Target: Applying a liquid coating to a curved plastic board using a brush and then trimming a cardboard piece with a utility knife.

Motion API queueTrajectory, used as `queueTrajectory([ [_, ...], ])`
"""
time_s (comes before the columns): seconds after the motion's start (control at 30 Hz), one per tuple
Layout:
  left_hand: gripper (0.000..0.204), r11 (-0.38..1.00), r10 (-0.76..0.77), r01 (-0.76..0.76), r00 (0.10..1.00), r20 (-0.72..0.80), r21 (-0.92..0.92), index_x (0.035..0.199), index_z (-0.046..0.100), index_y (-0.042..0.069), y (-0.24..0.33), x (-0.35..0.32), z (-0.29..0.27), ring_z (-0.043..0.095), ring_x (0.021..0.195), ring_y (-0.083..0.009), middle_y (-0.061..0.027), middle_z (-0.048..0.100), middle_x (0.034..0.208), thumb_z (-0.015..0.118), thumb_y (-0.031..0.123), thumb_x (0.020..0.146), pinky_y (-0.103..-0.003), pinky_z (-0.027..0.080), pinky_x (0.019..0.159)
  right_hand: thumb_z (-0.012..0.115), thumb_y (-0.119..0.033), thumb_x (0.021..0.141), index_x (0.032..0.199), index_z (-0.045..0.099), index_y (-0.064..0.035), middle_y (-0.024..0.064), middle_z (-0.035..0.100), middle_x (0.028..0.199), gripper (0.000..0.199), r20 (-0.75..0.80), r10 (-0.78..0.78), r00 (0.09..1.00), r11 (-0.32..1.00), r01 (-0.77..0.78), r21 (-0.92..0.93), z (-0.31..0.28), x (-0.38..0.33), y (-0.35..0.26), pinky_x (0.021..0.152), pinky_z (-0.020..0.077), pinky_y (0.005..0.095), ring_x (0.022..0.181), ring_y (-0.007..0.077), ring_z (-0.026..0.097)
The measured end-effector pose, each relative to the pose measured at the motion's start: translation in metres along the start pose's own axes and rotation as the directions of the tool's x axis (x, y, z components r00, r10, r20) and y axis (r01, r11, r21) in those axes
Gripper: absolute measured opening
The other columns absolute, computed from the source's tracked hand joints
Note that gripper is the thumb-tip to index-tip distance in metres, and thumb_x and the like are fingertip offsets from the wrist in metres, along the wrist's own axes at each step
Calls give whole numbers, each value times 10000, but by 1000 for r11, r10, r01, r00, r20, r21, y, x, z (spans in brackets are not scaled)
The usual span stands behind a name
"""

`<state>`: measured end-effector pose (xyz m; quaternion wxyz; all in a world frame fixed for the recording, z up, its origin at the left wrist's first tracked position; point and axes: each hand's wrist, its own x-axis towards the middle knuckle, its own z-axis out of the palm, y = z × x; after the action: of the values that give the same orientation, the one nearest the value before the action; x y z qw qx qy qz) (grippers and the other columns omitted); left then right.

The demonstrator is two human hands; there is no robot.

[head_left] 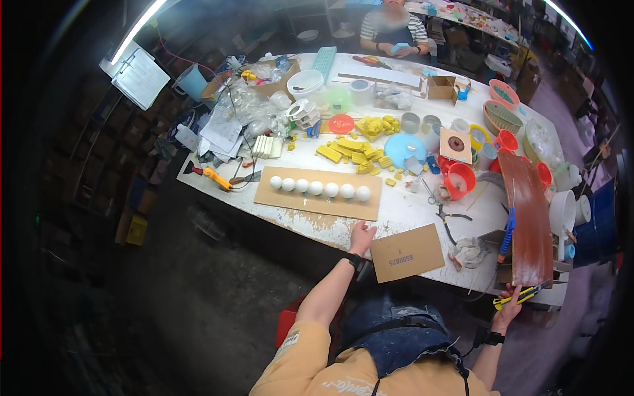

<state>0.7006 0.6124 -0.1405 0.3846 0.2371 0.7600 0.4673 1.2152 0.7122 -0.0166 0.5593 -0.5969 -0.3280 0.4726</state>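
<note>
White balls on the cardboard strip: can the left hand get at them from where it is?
Probably yes. The left hand rests on the table edge just below the cardboard strip, and the nearest of the white balls sits right above it with nothing between them.

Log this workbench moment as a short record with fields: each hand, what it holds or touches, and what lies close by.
left hand: open, palm resting on the white table edge
beside left hand: small cardboard sheet
ahead of left hand: cardboard board bearing six white balls in a row
right hand: gripping a yellow utility knife
above right hand: reddish-brown board, leaning
other person: seated at the table's far side
</note>
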Motion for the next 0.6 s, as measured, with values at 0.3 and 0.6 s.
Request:
queueTrajectory([
  [0.3, 1015, 711, 200, -324, 944, 261, 624, 1503, 288, 103, 29, -93, 61, 108, 1449, -436, -225, 170, 1558, 810, 421, 694, -553, 117, 1174, 631, -357, 954, 1035, 589, -73, 36, 627, 860, 299, -21, 49, 999, 991, -46, 123, 2, 17, 3, 588, 492, 272, 682, 133, 607],
  [0.6, 1073, 559, 185, -432, 897, 401, 708, 1517, 296, 187, 20, -107, 66, 63, 1474, -413, -186, 116, 1599, 861, 438, 640, -586, 132, 1156, 718, -169, 881, 1002, 562, -112, 6, 578, 786, 205, 15, 169, 986, 908, -161, 386, 34, 13, -11, 563, 493, 267, 633, 126, 595],
])
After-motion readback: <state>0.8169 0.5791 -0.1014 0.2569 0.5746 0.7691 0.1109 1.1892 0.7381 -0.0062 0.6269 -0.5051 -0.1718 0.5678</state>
